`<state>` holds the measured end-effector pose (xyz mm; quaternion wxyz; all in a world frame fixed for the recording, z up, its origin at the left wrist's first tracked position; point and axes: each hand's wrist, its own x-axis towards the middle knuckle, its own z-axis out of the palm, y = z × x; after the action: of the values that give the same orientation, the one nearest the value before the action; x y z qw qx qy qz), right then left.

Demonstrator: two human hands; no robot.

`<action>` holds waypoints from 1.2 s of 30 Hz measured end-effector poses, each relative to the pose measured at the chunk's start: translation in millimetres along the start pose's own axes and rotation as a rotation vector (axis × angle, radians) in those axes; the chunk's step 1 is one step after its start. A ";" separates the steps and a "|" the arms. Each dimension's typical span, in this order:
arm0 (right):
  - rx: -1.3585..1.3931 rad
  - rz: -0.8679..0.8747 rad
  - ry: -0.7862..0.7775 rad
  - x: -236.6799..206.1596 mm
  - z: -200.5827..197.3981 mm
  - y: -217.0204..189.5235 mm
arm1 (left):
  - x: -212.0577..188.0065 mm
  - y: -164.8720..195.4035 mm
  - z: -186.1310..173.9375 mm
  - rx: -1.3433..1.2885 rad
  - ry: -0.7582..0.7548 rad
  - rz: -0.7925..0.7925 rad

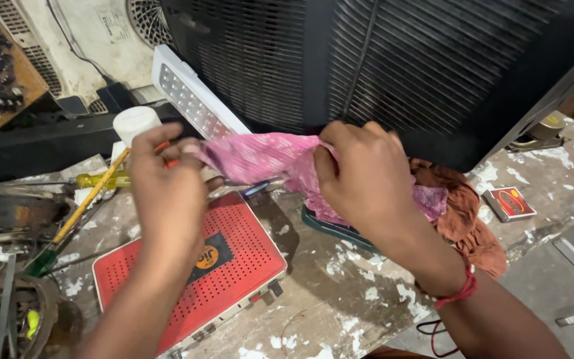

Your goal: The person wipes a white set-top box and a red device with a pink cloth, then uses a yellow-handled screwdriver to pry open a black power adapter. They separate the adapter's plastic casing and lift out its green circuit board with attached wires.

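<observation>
both hands hold a crumpled pink patterned cloth (267,159) stretched between them, just above the flat red perforated plastic box (194,272) that lies on the paint-spattered grey surface (340,299). the left hand (167,193) is closed around the cloth's left end, fingers pinched tight; the right hand (367,173) is closed over its right end, bunching the fabric against the palm. behind the red box stands a large black louvred cabinet (380,60), with a white led panel light (194,100) leaning against it. to the right of the red box lies a rust-brown rag (466,219), and further right a small red matchbox (509,203). left of the red box lie a yellow-handled screwdriver (101,181) and other tools. judging from this, the taut cloth could snag on a tool tip or sweep the leaning light over, since both sit close to the left hand.
</observation>
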<state>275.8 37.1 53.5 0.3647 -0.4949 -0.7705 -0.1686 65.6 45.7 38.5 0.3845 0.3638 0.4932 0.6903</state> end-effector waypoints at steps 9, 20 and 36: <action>1.354 0.313 -0.283 10.0 1.9 -13.9 | -26.2 -3.3 4.4 0.159 -0.631 0.231; 0.769 0.106 -0.282 -5.9 16.9 -48.7 | -22.0 10.9 -46.5 0.839 -0.236 0.364; 0.213 -0.356 -0.688 -20.3 40.3 -88.0 | -2.5 -37.0 -78.1 0.735 -0.050 0.195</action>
<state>186.9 9.3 20.4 0.0998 -0.3409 -0.9344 0.0273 4.2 20.2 -16.7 0.1725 0.5393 0.6616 0.4916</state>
